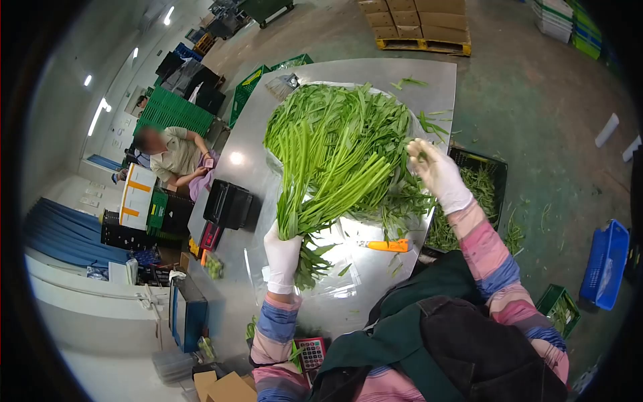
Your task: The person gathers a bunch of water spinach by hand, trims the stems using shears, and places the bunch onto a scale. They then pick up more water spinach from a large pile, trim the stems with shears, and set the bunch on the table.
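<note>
My left hand (281, 260), in a white glove, is closed around the leafy end of a bunch of water spinach (328, 181). Its long pale stems fan up and to the right, resting over a large heap of the same greens (341, 110) on the metal table (429, 80). To the right of the heap, my gloved right hand (439, 175) is raised with curled fingers; a small bit of green leaf (421, 156) shows between them. An orange-handled knife (387, 245) lies on clear plastic below the bunch.
A black crate (492, 174) of leaf scraps stands beside the table on my right. A scale (211, 234) and black tray (229, 203) sit at the left edge. A seated person (175, 157) is beyond. A calculator (311, 353) lies near me; a blue basket (605, 264) stands far right.
</note>
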A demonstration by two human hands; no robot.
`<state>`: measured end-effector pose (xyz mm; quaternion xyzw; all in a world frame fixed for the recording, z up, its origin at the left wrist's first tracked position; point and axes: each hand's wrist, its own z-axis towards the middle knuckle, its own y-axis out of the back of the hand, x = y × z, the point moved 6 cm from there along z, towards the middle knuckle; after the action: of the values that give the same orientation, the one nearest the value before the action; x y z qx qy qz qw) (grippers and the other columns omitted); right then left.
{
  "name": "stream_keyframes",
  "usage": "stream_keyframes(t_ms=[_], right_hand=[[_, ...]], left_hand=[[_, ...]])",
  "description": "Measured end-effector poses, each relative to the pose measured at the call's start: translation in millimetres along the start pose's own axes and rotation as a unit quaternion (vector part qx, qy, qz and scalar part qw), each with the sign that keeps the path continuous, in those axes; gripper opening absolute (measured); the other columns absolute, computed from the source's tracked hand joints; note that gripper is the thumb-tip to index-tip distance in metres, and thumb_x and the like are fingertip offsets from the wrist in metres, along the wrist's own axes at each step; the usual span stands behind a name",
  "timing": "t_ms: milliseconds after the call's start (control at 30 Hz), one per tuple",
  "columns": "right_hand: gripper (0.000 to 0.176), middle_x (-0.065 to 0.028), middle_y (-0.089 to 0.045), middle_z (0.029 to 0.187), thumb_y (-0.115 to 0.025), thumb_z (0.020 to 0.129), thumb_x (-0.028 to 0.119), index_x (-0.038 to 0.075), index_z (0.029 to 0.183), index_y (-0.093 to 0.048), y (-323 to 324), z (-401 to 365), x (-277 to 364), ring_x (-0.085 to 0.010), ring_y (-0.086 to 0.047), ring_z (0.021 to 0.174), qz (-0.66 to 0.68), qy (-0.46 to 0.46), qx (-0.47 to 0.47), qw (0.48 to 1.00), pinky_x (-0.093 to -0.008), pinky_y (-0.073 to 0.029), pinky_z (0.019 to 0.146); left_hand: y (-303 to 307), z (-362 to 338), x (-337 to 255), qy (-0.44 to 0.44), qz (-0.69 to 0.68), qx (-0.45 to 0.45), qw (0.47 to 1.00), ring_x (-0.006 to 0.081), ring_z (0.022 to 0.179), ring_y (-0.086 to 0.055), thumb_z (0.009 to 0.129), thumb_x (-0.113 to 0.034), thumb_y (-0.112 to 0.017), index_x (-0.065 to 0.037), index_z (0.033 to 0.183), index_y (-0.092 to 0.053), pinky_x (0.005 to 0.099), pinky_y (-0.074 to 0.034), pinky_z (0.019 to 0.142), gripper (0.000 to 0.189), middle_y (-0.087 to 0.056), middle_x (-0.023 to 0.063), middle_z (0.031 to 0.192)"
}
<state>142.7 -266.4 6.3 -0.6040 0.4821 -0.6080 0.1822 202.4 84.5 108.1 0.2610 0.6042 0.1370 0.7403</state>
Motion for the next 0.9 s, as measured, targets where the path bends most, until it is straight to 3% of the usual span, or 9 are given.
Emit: stream_keyframes(t_ms=[133, 233, 367, 500, 533, 633, 700, 833, 900], right_hand=[[0.030, -0.0090, -0.071, 0.105, -0.058, 0.100, 0.020, 0.000, 0.123, -0.064, -41, -32, 10, -0.0109, -0.067, 0.089, -0.202, -0.010, 0.050, 0.978, -0.0224, -0.053, 0.067], [0.041, -0.0119, -0.069, 0.113, -0.059, 0.100, 0.017, -0.003, 0.134, -0.053, -73, -35, 3, -0.0133, -0.067, 0.095, -0.140, -0.054, 0.118, 0.982, -0.0228, -0.053, 0.069], [0.049, -0.0102, -0.064, 0.125, -0.056, 0.099, 0.011, -0.002, 0.144, -0.041, -64, -12, -24, -0.0149, -0.067, 0.101, -0.127, -0.104, 0.076, 0.984, -0.0221, -0.050, 0.069], [0.039, -0.0063, -0.064, 0.126, -0.054, 0.098, 0.008, 0.002, 0.136, -0.049, -84, -27, -33, -0.0145, -0.068, 0.093, -0.185, -0.145, 0.196, 0.952, -0.0185, -0.046, 0.059], [0.028, -0.0072, -0.067, 0.119, -0.056, 0.099, 0.011, 0.001, 0.125, -0.056, -85, -29, -38, -0.0126, -0.067, 0.084, -0.095, -0.162, 0.229, 0.955, -0.0195, -0.047, 0.056], [0.021, -0.0091, -0.069, 0.108, -0.058, 0.099, 0.013, 0.000, 0.115, -0.061, -82, -33, -35, -0.0115, -0.067, 0.079, -0.169, -0.203, 0.257, 0.930, -0.0203, -0.048, 0.056], [0.018, -0.0009, -0.065, 0.079, -0.058, 0.100, 0.016, -0.001, 0.105, -0.062, -72, -26, -31, -0.0069, -0.058, 0.062, -0.162, -0.195, 0.227, 0.940, -0.0206, -0.045, 0.052], [0.022, 0.0034, -0.054, 0.076, -0.062, 0.099, 0.018, -0.002, 0.107, -0.065, -29, 10, 11, -0.0044, -0.045, 0.058, 0.179, -0.080, 0.075, 0.978, -0.0171, -0.042, 0.054], [0.024, 0.0033, -0.058, 0.079, -0.063, 0.099, 0.018, -0.002, 0.112, -0.066, -20, 6, 40, -0.0034, -0.048, 0.060, 0.041, 0.072, 0.020, 0.996, -0.0175, -0.041, 0.054]], left_hand=[[-4, 2, -9, -0.008, 0.010, 0.006, 1.000, 0.0112, 0.087, -0.065, 0.078, 0.009, -0.065, 0.004, 0.111, -0.067, 0.0263, -0.051, 0.080, 0.034, -0.072, 0.0055, 0.095], [-14, -3, -20, -0.021, 0.037, 0.028, 0.999, 0.0119, 0.086, -0.066, 0.077, 0.008, -0.066, 0.003, 0.114, -0.066, 0.0275, -0.051, 0.080, 0.037, -0.073, 0.0080, 0.094], [-28, -14, -35, -0.062, 0.032, 0.047, 0.996, 0.0136, 0.087, -0.068, 0.076, 0.006, -0.067, 0.001, 0.115, -0.067, 0.0292, -0.052, 0.080, 0.040, -0.075, 0.0113, 0.096], [-31, -19, -35, -0.049, 0.053, 0.075, 0.995, 0.0186, 0.086, -0.071, 0.077, 0.003, -0.070, -0.001, 0.114, -0.067, 0.0308, -0.053, 0.080, 0.037, -0.075, 0.0142, 0.096], [-31, -21, -39, -0.038, 0.074, 0.100, 0.991, 0.0100, 0.093, -0.064, 0.077, 0.008, -0.067, 0.004, 0.118, -0.065, 0.0253, -0.049, 0.087, 0.041, -0.073, 0.0057, 0.102], [-28, -19, -36, -0.070, 0.068, 0.064, 0.993, 0.0238, 0.081, -0.073, 0.080, -0.003, -0.072, -0.001, 0.109, -0.068, 0.0322, -0.054, 0.075, 0.030, -0.074, 0.0153, 0.090], [-25, -18, -39, -0.077, 0.093, 0.053, 0.991, 0.0264, 0.079, -0.072, 0.080, -0.006, -0.073, -0.002, 0.107, -0.068, 0.0328, -0.054, 0.073, 0.028, -0.073, 0.0162, 0.086], [-17, -16, -32, -0.070, 0.149, 0.036, 0.986, 0.0305, 0.076, -0.072, 0.080, -0.010, -0.076, -0.004, 0.103, -0.069, 0.0339, -0.053, 0.069, 0.025, -0.071, 0.0175, 0.081], [-16, -17, -35, -0.080, 0.173, 0.014, 0.982, 0.0327, 0.074, -0.071, 0.080, -0.011, -0.076, -0.008, 0.100, -0.069, 0.0362, -0.054, 0.066, 0.022, -0.069, 0.0175, 0.079]])
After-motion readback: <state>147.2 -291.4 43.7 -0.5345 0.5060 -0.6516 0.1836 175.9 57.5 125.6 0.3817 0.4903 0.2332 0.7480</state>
